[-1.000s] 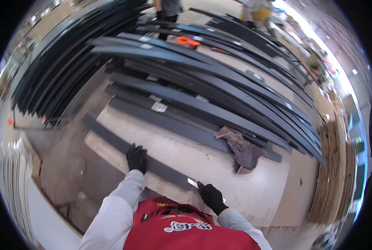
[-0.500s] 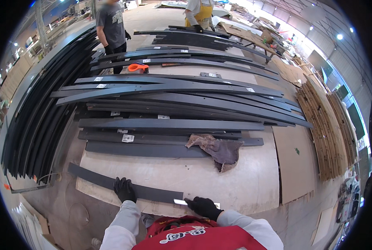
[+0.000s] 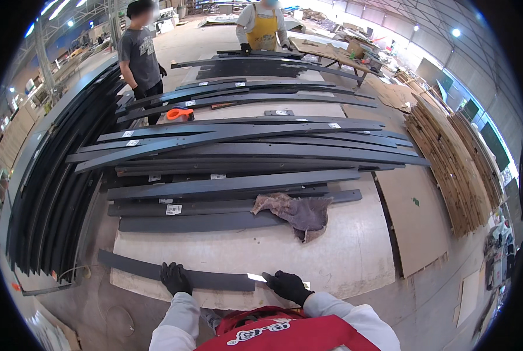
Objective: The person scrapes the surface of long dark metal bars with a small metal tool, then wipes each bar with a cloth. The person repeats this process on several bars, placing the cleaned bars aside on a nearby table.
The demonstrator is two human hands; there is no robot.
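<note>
A dark grey strip board lies along the near edge of the pale worktable, its left end sticking out past the table. My left hand, in a black glove, lies across the board with its fingers bent over the far side. Near the board's right end, my gloved right hand is closed around a flat, pale blade-like tool. The tool's bright end points left, touching or just above the board's end. Its grip is mostly hidden by my fingers.
Dark grey boards lie stacked across the table, with a brown rag on the nearest ones. An orange tape dispenser sits farther back. Two people stand at the far side. More dark boards and wooden planks flank the table.
The view has tilted up, showing more of the two people. My right hand and the pale tool have shifted slightly up and right relative to the board's end. The left hand stays on the board.
</note>
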